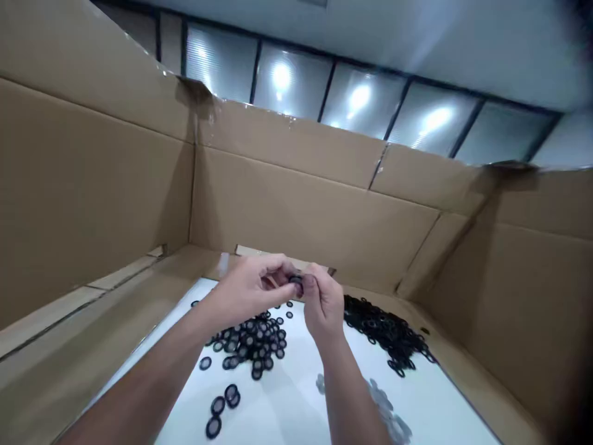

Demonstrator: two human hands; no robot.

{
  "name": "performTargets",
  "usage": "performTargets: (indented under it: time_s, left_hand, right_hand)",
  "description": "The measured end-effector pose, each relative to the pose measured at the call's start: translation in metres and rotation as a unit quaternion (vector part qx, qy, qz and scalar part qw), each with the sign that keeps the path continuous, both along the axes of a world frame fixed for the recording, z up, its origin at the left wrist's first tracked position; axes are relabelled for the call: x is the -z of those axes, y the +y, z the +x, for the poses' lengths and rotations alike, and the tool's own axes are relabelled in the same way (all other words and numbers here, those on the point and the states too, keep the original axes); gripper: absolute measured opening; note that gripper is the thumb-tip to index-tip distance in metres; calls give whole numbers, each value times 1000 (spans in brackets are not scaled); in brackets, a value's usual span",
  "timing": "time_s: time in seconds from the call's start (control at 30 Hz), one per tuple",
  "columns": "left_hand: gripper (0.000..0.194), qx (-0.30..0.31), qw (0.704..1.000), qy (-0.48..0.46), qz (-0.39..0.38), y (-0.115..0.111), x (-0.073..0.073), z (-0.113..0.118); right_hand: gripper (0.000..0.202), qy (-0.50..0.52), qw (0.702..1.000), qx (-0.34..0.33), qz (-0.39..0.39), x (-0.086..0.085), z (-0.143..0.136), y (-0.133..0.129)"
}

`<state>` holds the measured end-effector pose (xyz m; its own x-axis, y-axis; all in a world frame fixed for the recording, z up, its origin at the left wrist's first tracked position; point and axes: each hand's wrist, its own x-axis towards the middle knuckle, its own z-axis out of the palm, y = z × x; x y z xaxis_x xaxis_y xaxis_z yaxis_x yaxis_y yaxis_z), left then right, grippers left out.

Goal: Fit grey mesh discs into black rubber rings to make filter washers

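Both my hands meet near the middle of the view, above a white board. My left hand (264, 281) pinches a small black ring (295, 280) between thumb and fingers. From the other side, my right hand (322, 296) grips the same ring with its thumb pressed against it. Whether a disc sits inside the ring is too small to tell. Below my left hand lies a pile of black rings with pale centres (254, 340). A heap of plain black rings (389, 330) is to the right of my right hand.
Tall cardboard walls (296, 204) surround the white board (278, 408). Several clear, thin discs (384, 402) lie by my right forearm. A few loose rings with pale centres (217, 406) rest at the front left. Lit window panels (356, 93) show beyond the cardboard.
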<state>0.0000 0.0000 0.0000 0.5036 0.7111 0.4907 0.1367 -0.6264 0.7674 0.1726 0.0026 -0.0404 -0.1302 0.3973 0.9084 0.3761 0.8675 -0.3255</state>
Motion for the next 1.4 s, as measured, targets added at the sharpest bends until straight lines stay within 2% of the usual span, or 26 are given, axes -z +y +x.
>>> performTargets:
  time_s: [0.2, 0.5, 0.6, 0.7, 0.8, 0.93, 1.07, 1.2, 1.4]
  left_hand:
    - [9, -12, 999, -33, 19, -1, 5, 5]
    - [8, -48, 995, -29, 83, -1, 6, 5]
    - [7, -58, 995, -19, 82, -1, 5, 5]
    - [9, -32, 999, -25, 30, -1, 5, 5]
    - [17, 45, 996, -63, -51, 1, 6, 6]
    - [19, 124, 978, -131, -106, 5, 8, 8]
    - [19, 143, 973, -120, -135, 6, 6, 6]
    - [20, 145, 973, -73, -165, 7, 3, 3]
    - [19, 171, 964, -24, -203, 11, 3, -5]
  right_hand:
    - [24, 10, 998, 24, 54, 3, 0, 0]
    - [11, -37, 998, 41, 37, -10, 13, -7]
    - [5, -51, 997, 60, 22, -11, 15, -9]
    - [9, -45, 995, 89, 23, -12, 12, -11]
    - [14, -6, 995, 100, 18, -12, 6, -13]
    - [19, 26, 997, 35, -56, -11, 4, -15]
    - [28, 4, 991, -44, -129, -10, 8, -15]
    - [38, -25, 987, -35, -154, -12, 12, -15]
    - [37, -70, 985, -45, -154, -14, 14, -16]
